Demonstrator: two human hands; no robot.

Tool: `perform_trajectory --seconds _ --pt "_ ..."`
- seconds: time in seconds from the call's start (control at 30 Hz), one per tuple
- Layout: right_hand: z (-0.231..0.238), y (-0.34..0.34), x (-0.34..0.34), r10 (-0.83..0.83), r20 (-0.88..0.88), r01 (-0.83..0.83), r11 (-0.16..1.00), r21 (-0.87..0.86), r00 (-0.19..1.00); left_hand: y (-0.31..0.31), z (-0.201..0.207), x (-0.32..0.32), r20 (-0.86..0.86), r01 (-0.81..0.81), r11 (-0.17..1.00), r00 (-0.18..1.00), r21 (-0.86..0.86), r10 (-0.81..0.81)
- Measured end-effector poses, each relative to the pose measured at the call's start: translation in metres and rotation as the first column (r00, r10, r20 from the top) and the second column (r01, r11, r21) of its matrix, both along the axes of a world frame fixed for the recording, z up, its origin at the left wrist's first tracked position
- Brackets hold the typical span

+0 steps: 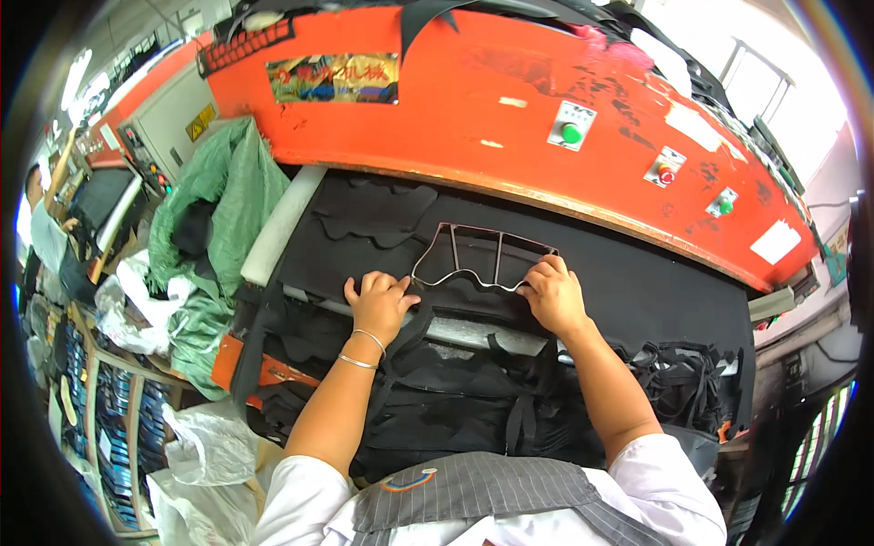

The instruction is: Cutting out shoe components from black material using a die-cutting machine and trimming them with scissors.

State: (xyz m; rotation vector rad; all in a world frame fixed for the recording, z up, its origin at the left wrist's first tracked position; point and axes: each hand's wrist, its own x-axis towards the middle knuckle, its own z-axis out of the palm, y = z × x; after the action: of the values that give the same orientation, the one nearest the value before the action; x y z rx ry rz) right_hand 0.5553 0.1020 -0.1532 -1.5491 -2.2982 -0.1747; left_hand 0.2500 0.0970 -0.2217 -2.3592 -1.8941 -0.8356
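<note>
A cutting die (499,257), a thin metal frame with a wavy near edge and two crossbars, lies on black sheet material (628,278). My right hand (553,296) grips the die's right end, fingers at its far corner and thumb by the near edge. On the other side, my left hand (378,305) rests on the black sheet with fingers apart, its fingertips close to the die's left corner. Whether they touch the metal I cannot tell. Wavy cut edges (373,232) show in the sheet left of the die.
An orange machine beam (437,109) with green buttons (571,134) and a red button (666,173) spans the far side. Black scraps (455,382) hang along the near edge. Left stand a green woven sack (214,182) and plastic bags (214,446). Another person (47,227) is far left.
</note>
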Motion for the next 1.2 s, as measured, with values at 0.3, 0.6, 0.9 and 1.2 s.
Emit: perform_trajectory --seconds 0.3,0.6,0.9,1.2 --pt "-0.016 -0.003 0.017 -0.013 -0.251 0.000 0.999 -0.049 0.968 0.008 0.007 -0.003 0.114 0.021 1.000 0.993 0.012 -0.022" --pt "-0.029 -0.004 0.057 -0.114 -0.148 0.063 0.949 -0.307 0.982 0.026 0.003 0.000 0.209 0.028 0.998 0.977 0.055 -0.039" --pt "-0.025 0.024 0.063 -0.089 -0.139 0.048 0.960 -0.275 0.986 0.054 0.003 0.011 0.187 0.005 0.995 0.982 0.102 -0.025" --pt "0.010 0.069 0.106 -0.081 -0.561 0.034 0.995 -0.093 0.824 0.122 0.024 0.015 0.280 0.065 0.995 0.959 -0.070 -0.043"
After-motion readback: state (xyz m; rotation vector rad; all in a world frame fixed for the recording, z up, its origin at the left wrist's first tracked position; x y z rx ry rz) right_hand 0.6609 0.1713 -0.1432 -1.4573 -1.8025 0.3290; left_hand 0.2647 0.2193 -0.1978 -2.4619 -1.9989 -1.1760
